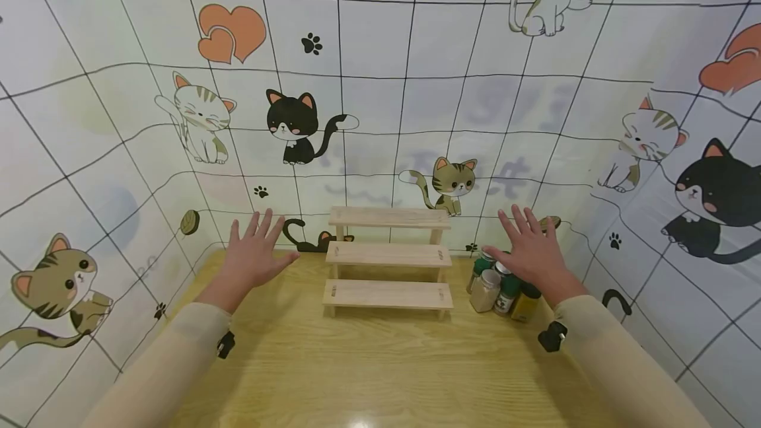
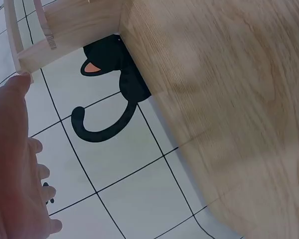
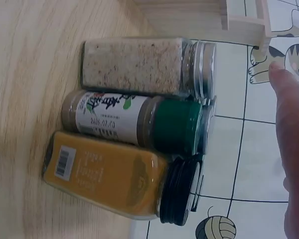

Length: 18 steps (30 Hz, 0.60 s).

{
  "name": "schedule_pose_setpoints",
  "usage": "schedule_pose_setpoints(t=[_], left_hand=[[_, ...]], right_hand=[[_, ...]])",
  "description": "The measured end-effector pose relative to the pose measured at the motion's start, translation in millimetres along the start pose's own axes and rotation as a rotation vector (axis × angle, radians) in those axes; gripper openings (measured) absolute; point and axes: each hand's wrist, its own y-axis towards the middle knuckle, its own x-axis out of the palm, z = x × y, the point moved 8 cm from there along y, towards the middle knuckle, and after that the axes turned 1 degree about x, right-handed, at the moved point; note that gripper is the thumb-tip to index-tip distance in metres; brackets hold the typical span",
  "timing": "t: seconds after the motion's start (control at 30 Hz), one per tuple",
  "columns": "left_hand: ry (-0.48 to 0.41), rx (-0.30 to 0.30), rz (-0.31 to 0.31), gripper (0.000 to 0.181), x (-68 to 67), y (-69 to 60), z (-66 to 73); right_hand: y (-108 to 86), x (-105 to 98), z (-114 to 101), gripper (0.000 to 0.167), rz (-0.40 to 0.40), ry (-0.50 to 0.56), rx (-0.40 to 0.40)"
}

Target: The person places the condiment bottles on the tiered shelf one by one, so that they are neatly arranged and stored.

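Rack, 3-tiered, assembled; jars beside it, untouched; left hand, right hand: fingers spread, holding nothing; work apparently unbegun.

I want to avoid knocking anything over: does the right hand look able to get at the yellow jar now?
Probably yes: the right hand is empty and close by, and nothing visible blocks the near side of the yellow jar; the bottle beside it might get bumped.

"2026.07" on white label of green-capped jar
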Motion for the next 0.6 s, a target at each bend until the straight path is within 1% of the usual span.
schedule_pose_setpoints(t=[0.13, 0.3, 0.47, 0.6], left_hand=[[-0.065, 0.013, 0.019, 0.097, 3.0, -2.4, 4.1], [-0.142, 0.03, 0.05, 0.097, 15.7, -5.0, 12.2], [-0.229, 0.061, 0.104, 0.095, 28.2, -14.3, 22.8], [-0.314, 0.088, 0.14, 0.091, 36.2, -22.5, 30.5]], right_hand=[[-1.7, 1, -3, 0.104, 0.025, -0.002, -0.022], [-9.0, -3, -6, 0.102, 0.096, 0.012, -0.046], [-25.4, -8, -9, 0.097, 0.131, 0.064, -0.042], [-42.4, -11, -6, 0.095, 0.163, 0.13, -0.023]])
